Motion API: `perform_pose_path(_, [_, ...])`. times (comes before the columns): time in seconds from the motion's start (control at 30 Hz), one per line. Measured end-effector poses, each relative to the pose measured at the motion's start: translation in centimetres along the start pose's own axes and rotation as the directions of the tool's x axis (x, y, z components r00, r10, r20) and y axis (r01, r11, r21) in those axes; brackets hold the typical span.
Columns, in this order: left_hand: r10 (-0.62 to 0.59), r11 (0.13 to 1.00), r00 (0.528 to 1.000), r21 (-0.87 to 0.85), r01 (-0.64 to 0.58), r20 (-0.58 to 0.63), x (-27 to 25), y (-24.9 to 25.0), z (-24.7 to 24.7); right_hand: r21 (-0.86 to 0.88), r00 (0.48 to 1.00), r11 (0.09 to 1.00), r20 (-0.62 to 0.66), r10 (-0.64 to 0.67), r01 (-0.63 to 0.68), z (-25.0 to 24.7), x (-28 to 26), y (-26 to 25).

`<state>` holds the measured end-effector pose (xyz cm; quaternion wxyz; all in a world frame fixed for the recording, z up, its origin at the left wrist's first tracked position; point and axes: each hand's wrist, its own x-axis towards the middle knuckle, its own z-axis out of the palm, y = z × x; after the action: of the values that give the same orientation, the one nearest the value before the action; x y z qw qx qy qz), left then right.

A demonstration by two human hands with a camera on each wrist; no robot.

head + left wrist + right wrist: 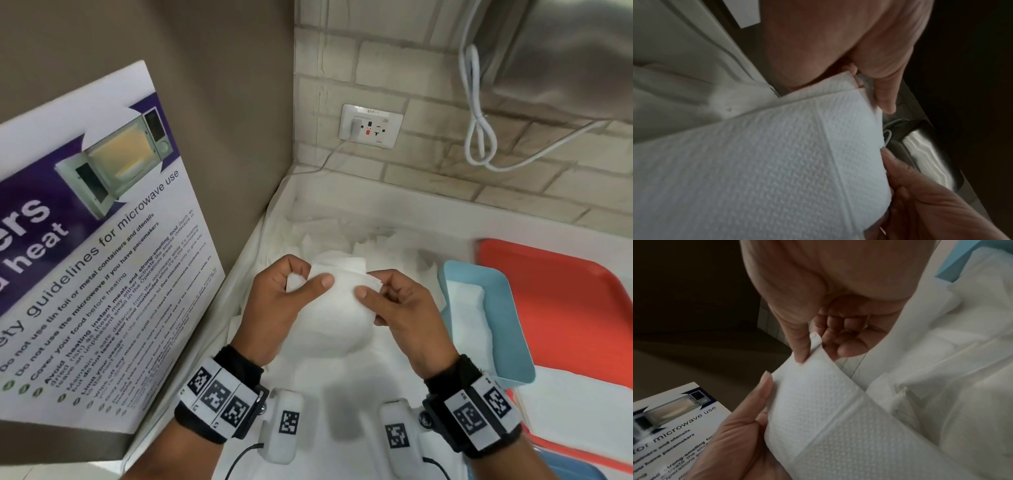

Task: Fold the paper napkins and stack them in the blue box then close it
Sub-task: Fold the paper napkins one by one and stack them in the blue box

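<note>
I hold a white embossed paper napkin (337, 308) up over the counter with both hands. My left hand (310, 277) pinches its upper left edge between thumb and curled fingers. My right hand (371, 284) pinches the upper right corner. The left wrist view shows the napkin (777, 162) with a fold line, and the right wrist view shows its corner (813, 344) nipped between thumb and forefinger. The open blue box (507, 308) stands just right of my right hand, with folded napkins (469, 308) in it.
Loose napkins (342, 240) lie heaped on the white counter behind my hands. A red tray (565, 308) lies under and beyond the box. A microwave poster (102, 240) leans on the left wall. A wall socket (371, 126) and white cable (479, 137) are at the back.
</note>
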<state>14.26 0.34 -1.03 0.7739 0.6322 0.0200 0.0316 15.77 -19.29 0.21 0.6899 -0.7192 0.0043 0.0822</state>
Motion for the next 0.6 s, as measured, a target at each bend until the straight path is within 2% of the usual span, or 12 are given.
perform_pose_path(0.23, [0.053, 0.988, 0.997, 0.145, -0.045, -0.055, 0.5, 0.4, 0.0, 0.015, 0.992, 0.998, -0.115, -0.059, 0.062, -0.6, 0.3, -0.2])
perform_pose_path(0.4, [0.050, 0.988, 0.998, 0.142, -0.054, 0.028, 0.5, 0.1, 0.0, 0.018, 0.997, 0.997, -0.016, -0.070, 0.071, -0.4, 0.1, -1.0])
perform_pose_path(0.6, [0.076, 0.985, 0.997, 0.151, -0.081, 0.033, 0.4, 0.1, 0.3, -0.001, 0.996, 0.997, -0.036, -0.079, 0.080, 0.2, 0.3, -0.9])
